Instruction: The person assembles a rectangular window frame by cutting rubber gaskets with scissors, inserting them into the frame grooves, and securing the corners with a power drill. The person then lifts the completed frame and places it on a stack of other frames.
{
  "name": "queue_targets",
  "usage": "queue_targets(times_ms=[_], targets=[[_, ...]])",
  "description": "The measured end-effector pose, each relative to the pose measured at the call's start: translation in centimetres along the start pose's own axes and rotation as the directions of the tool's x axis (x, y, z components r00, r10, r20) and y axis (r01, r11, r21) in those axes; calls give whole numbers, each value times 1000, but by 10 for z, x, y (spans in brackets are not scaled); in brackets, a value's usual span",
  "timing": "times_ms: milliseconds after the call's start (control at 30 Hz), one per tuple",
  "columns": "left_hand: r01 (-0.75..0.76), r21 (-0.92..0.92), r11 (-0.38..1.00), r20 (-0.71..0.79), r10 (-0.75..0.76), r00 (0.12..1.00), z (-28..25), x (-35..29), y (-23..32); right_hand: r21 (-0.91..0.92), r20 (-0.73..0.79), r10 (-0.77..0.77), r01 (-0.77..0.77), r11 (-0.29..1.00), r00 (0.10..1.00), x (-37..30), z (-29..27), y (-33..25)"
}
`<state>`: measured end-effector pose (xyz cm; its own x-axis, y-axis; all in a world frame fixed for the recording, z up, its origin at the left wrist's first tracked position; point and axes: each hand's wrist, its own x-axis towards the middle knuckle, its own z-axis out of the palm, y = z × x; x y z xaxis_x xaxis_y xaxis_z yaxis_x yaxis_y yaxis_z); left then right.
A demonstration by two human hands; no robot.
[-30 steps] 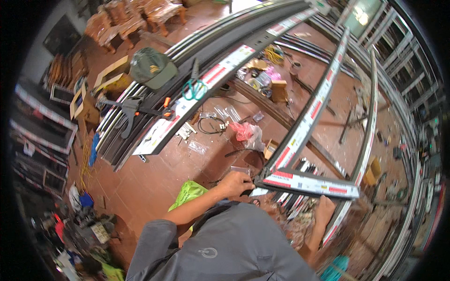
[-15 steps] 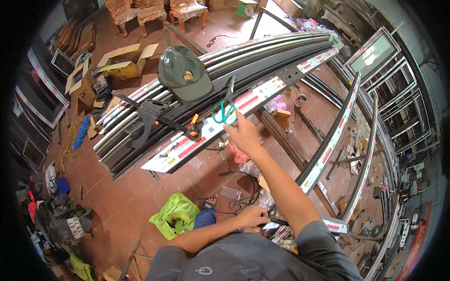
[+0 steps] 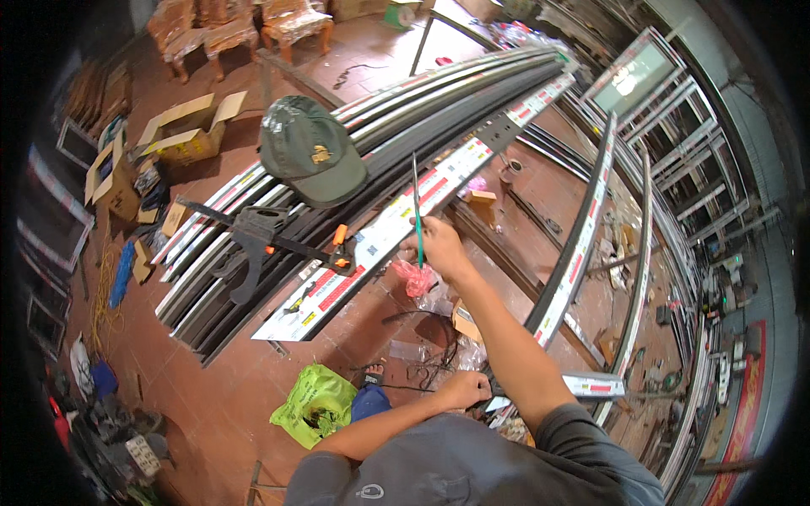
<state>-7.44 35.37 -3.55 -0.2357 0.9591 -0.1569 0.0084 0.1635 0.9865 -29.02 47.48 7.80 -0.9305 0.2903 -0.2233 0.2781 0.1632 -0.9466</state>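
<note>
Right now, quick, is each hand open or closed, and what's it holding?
Left hand: fingers curled beside the labelled frame; whether it grips anything cannot be told.
Right hand: closed, holding the green-handled scissors.

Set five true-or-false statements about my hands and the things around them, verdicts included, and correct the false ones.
1. The right hand holds the green-handled scissors. True.
2. The left hand is on the cap. False: the left hand is low down, by the near end of the frame; the cap lies on the stacked profiles.
3. The black clamp with orange parts lies across the profiles. True.
4. The yellow-green bag hangs from a chair. False: the bag is on the tiled floor.
5. The blade end of the scissors points toward the top of the picture. True.
</note>
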Motion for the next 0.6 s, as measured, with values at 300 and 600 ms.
queue_targets(times_ms=[300,600], targets=[[79,-18,997,40,-79,996,2,-3,30,184,-330,118,-58,981,937,-358,-75,56],[237,-208,949,-3,-243,970,21,-9,21,493,-337,348,-151,857,875,-527,-2,118]])
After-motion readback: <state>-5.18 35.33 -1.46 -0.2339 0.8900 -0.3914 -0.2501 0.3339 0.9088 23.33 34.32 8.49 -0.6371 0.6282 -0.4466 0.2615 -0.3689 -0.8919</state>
